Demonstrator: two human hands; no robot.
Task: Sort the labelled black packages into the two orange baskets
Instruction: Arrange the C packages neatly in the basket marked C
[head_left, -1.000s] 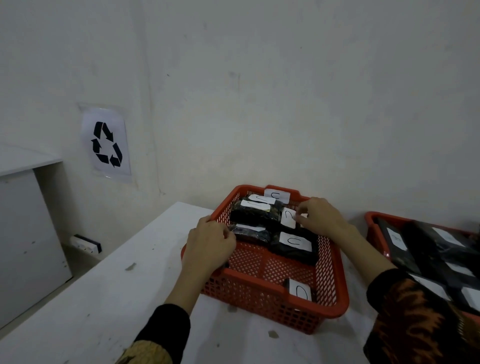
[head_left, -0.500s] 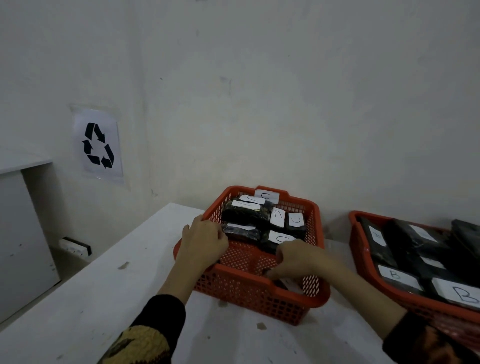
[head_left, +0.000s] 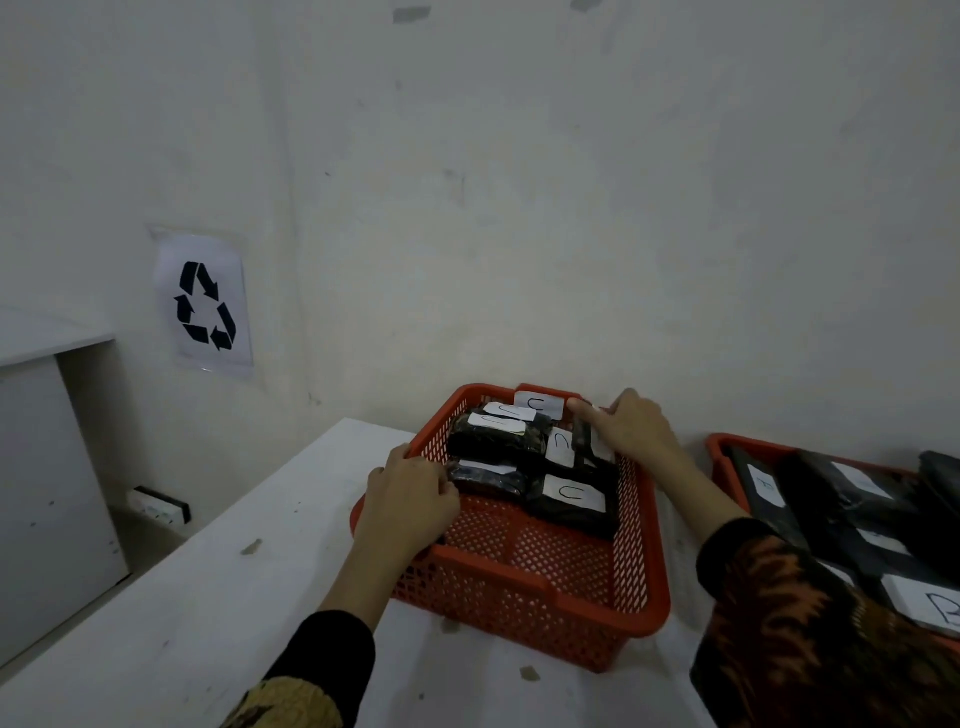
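Black labelled packages (head_left: 569, 496) fill the orange mesh basket (head_left: 550, 587) at twelve o'clock. Left hand (head_left: 410, 501) curls over its rim; right hand (head_left: 631, 423) pinches a package, best seated flat, label up.

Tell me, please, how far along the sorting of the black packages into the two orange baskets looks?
Mostly done: C-labelled packages lie in the left basket, B-labelled ones in the right basket, and none show on the table. In hand: the right hand sets a package upright at the far end; the left hand rests at the near-left rim. Left: apparently only tidying.
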